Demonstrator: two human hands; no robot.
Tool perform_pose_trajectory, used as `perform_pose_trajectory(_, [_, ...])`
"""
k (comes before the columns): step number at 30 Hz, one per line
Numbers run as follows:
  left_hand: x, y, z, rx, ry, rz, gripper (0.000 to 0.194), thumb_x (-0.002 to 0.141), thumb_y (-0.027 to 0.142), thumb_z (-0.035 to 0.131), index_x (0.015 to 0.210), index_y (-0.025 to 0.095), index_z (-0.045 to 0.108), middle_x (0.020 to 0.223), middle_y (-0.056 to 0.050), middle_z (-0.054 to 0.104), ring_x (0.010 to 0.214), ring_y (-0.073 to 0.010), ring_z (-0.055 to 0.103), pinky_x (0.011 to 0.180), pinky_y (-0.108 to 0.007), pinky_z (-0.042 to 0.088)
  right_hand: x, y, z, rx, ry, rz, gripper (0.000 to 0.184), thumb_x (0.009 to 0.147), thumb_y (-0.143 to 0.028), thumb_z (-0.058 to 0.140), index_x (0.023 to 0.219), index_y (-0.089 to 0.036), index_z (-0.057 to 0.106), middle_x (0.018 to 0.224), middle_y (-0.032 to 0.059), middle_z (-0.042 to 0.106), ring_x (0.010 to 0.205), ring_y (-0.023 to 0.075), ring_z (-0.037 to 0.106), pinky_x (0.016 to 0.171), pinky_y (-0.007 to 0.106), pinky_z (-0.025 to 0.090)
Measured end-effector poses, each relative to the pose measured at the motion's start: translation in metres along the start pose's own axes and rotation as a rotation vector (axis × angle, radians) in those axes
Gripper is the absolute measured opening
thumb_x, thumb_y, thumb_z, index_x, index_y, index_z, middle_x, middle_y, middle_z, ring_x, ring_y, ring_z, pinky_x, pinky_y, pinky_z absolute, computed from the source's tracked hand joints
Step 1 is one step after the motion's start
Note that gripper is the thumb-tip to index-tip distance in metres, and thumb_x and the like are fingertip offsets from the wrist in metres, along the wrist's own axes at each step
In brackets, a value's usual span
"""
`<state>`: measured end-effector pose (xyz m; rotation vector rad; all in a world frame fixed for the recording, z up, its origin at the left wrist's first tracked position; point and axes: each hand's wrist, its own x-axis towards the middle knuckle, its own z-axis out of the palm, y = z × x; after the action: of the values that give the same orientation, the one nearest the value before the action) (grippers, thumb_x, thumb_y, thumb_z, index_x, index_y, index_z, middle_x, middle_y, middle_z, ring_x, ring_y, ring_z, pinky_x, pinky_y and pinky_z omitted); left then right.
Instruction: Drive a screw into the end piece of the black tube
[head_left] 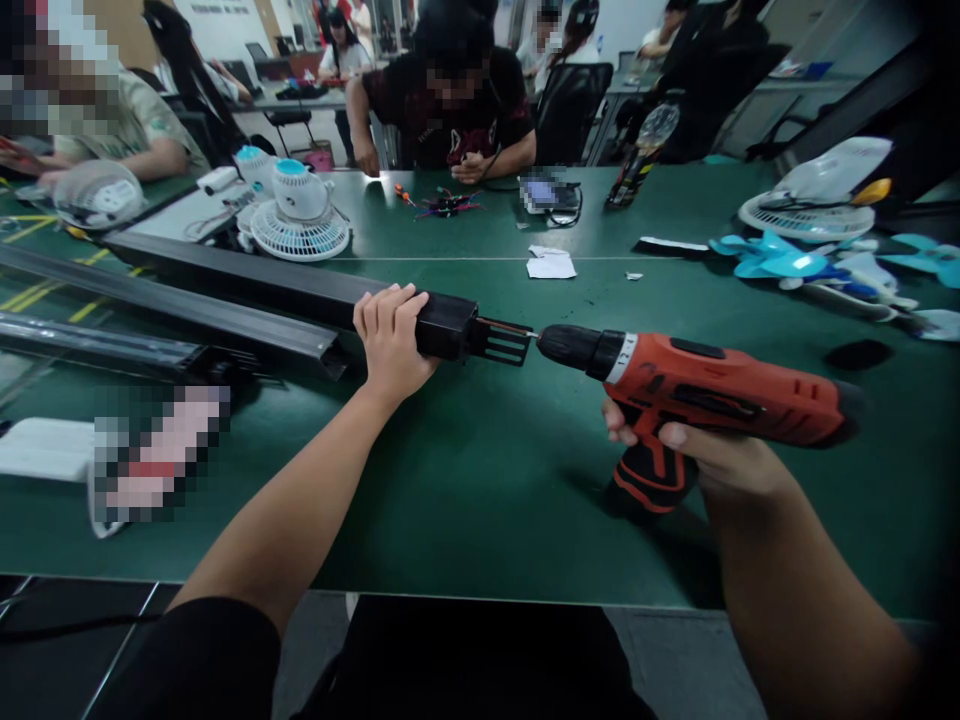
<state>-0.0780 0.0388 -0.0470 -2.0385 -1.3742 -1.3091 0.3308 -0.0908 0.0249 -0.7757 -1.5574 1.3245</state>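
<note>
My left hand (394, 340) is wrapped over a long black rectangular metal tube (300, 285) near its right end. A slotted black bracket (504, 341) sticks out from that end. In my right hand (712, 455) is an orange and black cordless drill (727, 385), gripped by its handle and pointing left. The bit at the drill's chuck (570, 348) reaches the bracket's outer end; whether it touches a screw there I cannot make out.
Two more dark metal profiles (187, 298) lie at the left. Fan parts (300, 235) stand beyond the tube, and blue fan blades (780, 255) lie at the right. A bottle (645, 150) and white paper scraps (551, 263) are on the green table (480, 500). A co-worker (450, 110) sits opposite.
</note>
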Motion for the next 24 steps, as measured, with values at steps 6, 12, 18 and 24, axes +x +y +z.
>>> perform_pose_trajectory(6, [-0.0005, 0.0003, 0.0003, -0.008, 0.005, 0.002, 0.07, 0.093, 0.046, 0.082, 0.159, 0.029, 0.066, 0.165, -0.019, 0.078, 0.167, -0.0474, 0.065, 0.153, -0.076, 0.029, 0.0002, 0.0003, -0.0005, -0.011, 0.006, 0.0, 0.044, 0.097, -0.061, 0.107, 0.124, -0.027, 0.097, 0.099, 0.0089, 0.09, 0.07, 0.0204, 0.075, 0.069, 0.035, 0.076])
perform_pose_trajectory(12, [-0.0002, 0.0009, -0.0001, -0.004, -0.012, -0.003, 0.071, 0.091, 0.041, 0.082, 0.159, 0.028, 0.066, 0.166, -0.02, 0.077, 0.169, -0.048, 0.064, 0.153, -0.079, 0.028, -0.0001, 0.0, 0.0006, -0.009, 0.016, 0.014, 0.044, 0.098, -0.061, 0.107, 0.125, -0.028, 0.097, 0.102, 0.0096, 0.091, 0.071, 0.0209, 0.076, 0.069, 0.035, 0.075])
perform_pose_trajectory(18, [0.0005, 0.0017, -0.0011, 0.003, -0.02, -0.014, 0.072, 0.091, 0.045, 0.084, 0.159, 0.028, 0.067, 0.166, -0.02, 0.078, 0.169, -0.0485, 0.064, 0.153, -0.078, 0.03, 0.0001, -0.0002, 0.0005, 0.0, 0.002, -0.003, 0.042, 0.099, -0.06, 0.107, 0.125, -0.028, 0.098, 0.099, 0.0087, 0.09, 0.07, 0.0197, 0.074, 0.069, 0.035, 0.075])
perform_pose_trajectory(24, [0.0004, 0.0024, -0.0007, 0.023, 0.007, 0.0, 0.069, 0.091, 0.041, 0.082, 0.157, 0.028, 0.068, 0.164, -0.02, 0.08, 0.166, -0.0481, 0.067, 0.152, -0.079, 0.032, 0.0003, -0.0002, 0.0008, 0.004, 0.013, -0.001, 0.044, 0.098, -0.061, 0.108, 0.126, -0.028, 0.098, 0.101, 0.0091, 0.09, 0.072, 0.0207, 0.077, 0.068, 0.035, 0.075])
